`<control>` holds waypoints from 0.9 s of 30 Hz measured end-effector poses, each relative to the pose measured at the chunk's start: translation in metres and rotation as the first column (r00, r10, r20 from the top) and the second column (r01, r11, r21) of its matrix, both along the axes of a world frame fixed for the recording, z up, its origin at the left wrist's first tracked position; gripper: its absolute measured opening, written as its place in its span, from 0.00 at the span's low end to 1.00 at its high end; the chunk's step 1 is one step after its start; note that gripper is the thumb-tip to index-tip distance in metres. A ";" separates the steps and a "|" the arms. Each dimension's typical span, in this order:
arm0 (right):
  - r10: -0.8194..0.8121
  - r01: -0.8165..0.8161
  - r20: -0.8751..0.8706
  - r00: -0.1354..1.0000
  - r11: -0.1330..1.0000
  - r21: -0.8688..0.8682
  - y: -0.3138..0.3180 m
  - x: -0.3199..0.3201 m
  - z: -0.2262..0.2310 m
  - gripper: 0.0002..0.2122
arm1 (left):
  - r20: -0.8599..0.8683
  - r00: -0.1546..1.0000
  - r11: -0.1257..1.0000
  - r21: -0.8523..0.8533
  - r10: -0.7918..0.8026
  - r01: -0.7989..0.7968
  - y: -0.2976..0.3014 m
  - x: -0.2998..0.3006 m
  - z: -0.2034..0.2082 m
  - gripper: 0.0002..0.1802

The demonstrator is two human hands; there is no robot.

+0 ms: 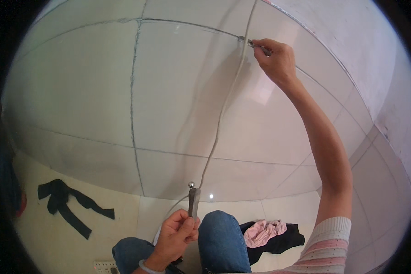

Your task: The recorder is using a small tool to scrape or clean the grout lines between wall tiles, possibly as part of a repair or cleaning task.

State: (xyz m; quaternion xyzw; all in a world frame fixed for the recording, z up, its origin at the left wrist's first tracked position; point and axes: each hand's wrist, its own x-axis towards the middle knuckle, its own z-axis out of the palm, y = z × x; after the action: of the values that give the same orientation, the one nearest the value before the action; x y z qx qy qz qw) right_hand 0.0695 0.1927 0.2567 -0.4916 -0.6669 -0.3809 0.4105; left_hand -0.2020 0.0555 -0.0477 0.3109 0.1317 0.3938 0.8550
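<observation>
Where broad tiles (178,82) meet, right hand (277,60) holds tool (251,44).

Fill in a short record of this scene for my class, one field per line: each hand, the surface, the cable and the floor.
Left hand: the left hand grips a grey tool with a shiny ball at its top
Right hand: the right hand holds a slim metal tool along a joint line
Surface: pale tiled wall
Cable: whitish cable, running down the wall between the hands
Floor left: dark cloth
Floor right: pink cloth on black cloth
</observation>
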 end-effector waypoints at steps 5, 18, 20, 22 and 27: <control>-0.034 0.031 -0.067 0.997 0.999 -0.038 -0.014 0.016 -0.001 0.09 | -0.046 0.999 0.999 0.024 0.024 -0.023 -0.002 0.001 0.001 0.04; -0.124 0.118 -0.149 0.981 0.992 -0.046 -0.046 0.074 -0.001 0.09 | -0.056 0.998 0.999 0.024 0.029 -0.028 -0.003 0.008 0.003 0.06; -0.132 0.127 -0.170 0.977 0.991 -0.039 -0.053 0.091 -0.003 0.09 | -0.056 0.998 0.999 0.028 0.033 -0.032 -0.004 0.011 0.004 0.06; -0.193 0.197 -0.069 0.979 0.980 0.043 -0.064 0.121 -0.003 0.09 | -0.089 0.995 0.999 0.023 0.038 -0.036 -0.005 0.015 0.007 0.06; -0.516 0.525 -0.143 0.845 0.850 0.033 -0.111 0.181 -0.007 0.11 | -0.034 0.999 0.999 0.030 0.013 -0.012 -0.002 0.013 0.001 0.06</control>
State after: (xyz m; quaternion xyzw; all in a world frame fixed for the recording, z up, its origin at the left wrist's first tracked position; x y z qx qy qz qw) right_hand 0.2503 0.0821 0.2501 -0.6627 -0.4669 -0.4687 0.3509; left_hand -0.1890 0.0535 -0.0471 0.3294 0.1423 0.3959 0.8453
